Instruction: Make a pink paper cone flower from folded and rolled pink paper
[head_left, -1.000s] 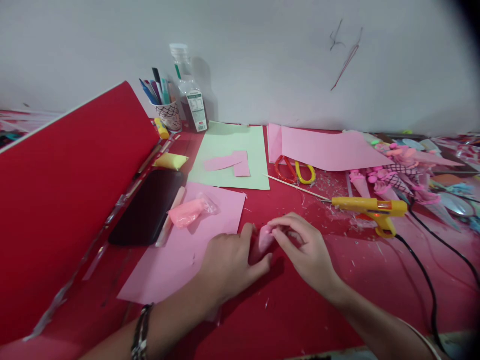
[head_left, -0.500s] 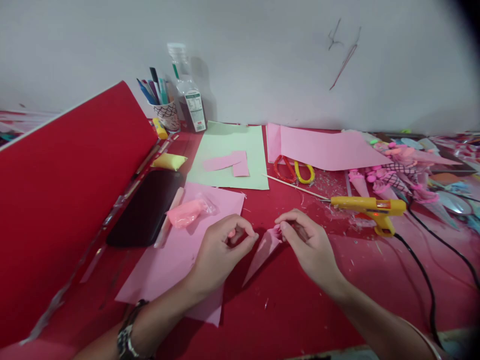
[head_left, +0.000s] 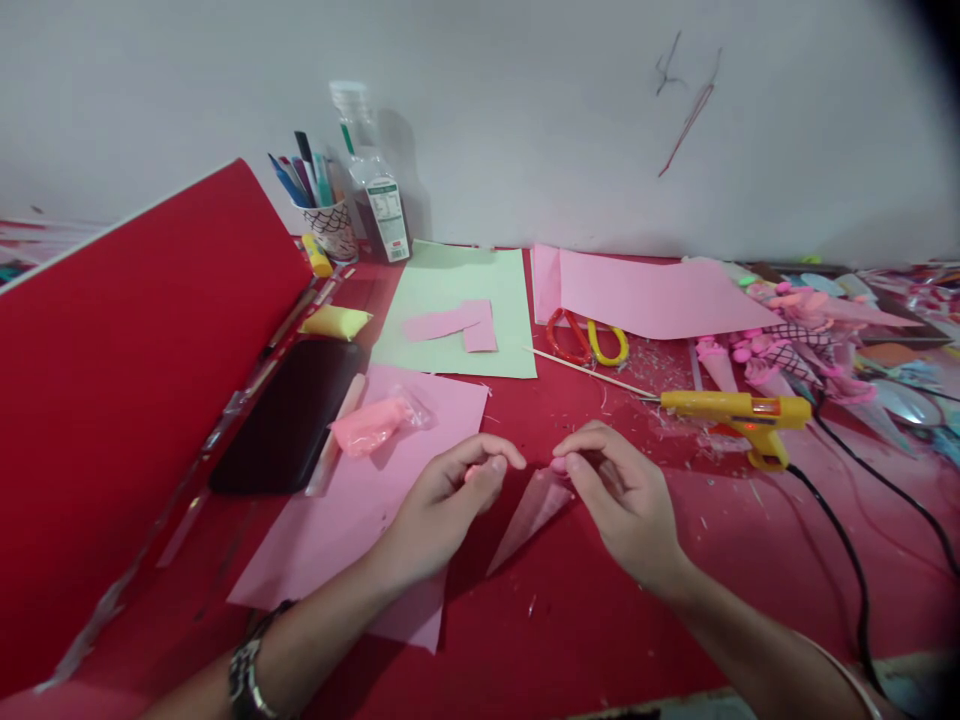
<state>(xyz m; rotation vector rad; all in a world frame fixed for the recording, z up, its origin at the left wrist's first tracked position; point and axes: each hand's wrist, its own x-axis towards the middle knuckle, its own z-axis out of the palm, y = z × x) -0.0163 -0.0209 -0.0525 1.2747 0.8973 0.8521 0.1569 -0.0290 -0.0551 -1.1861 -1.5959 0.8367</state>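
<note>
My right hand (head_left: 619,495) pinches the wide end of a small pink paper cone (head_left: 529,515) whose tip points down toward me over the red table (head_left: 600,640). My left hand (head_left: 450,495) is just left of the cone, fingers curled, pinching a small pink bit between thumb and fingertips. A pink paper sheet (head_left: 360,510) lies under my left hand. On it rests a plastic bag of pink clay (head_left: 371,425).
A yellow glue gun (head_left: 739,412) with a black cord lies at right, scissors (head_left: 589,340) and a wooden skewer behind. Green sheet (head_left: 457,310), pink sheet (head_left: 645,295), a pen cup (head_left: 326,225), a bottle (head_left: 371,180), a black phone (head_left: 289,415), a raised red board (head_left: 127,370), finished pink cones (head_left: 787,350).
My hands came apart: the left let go of the cone and drew back left with a small pink bit, while the right keeps the cone, which now hangs tip-down.
</note>
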